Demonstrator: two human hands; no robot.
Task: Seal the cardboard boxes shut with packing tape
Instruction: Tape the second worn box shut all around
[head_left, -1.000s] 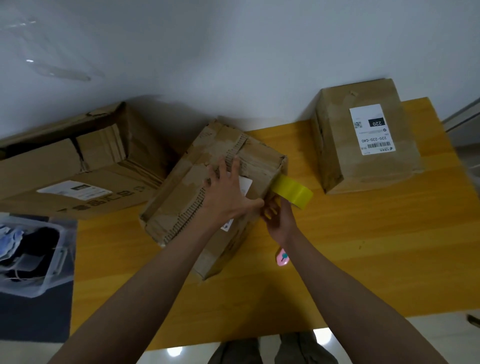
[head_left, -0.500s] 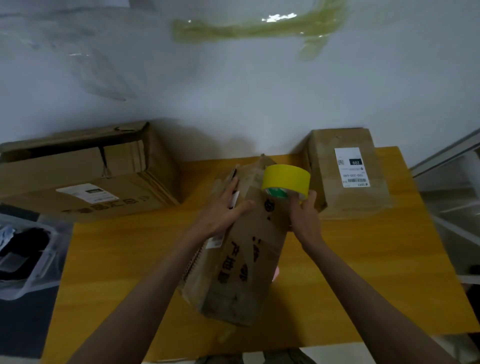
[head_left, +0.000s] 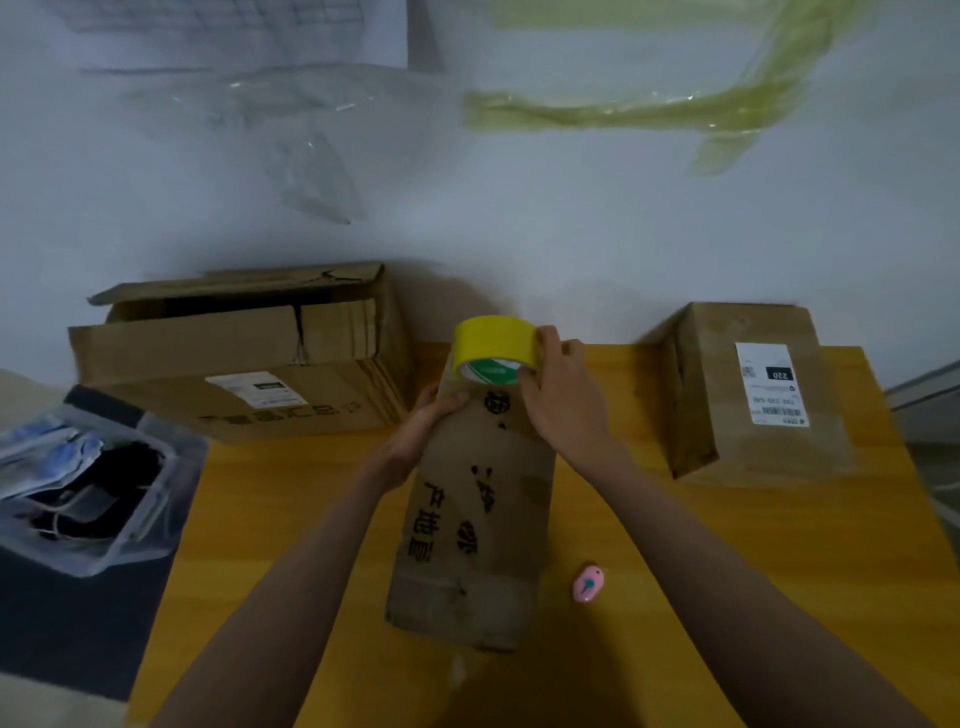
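Yellow packing tape roll (head_left: 492, 345), green-white core label; brown cardboard box (head_left: 475, 525), black printed characters; pink cutter (head_left: 588, 584); orange-yellow wooden table (head_left: 779, 561).

Both arms extended forward, left hand (head_left: 423, 415) curled gripping, right hand (head_left: 563, 400) clasping

Narrow printed cardboard box (head_left: 480, 519), upright on table centre; yellow packing tape roll (head_left: 493, 349) at its top edge; two further boxes (head_left: 249, 358) (head_left: 748, 395) flanking.

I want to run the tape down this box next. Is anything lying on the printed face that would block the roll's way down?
Nothing visible does. The right hand holds the yellow tape roll at the far end of the box, whose printed face is bare. The left hand grips its left edge; the pink cutter lies beside it on the table.
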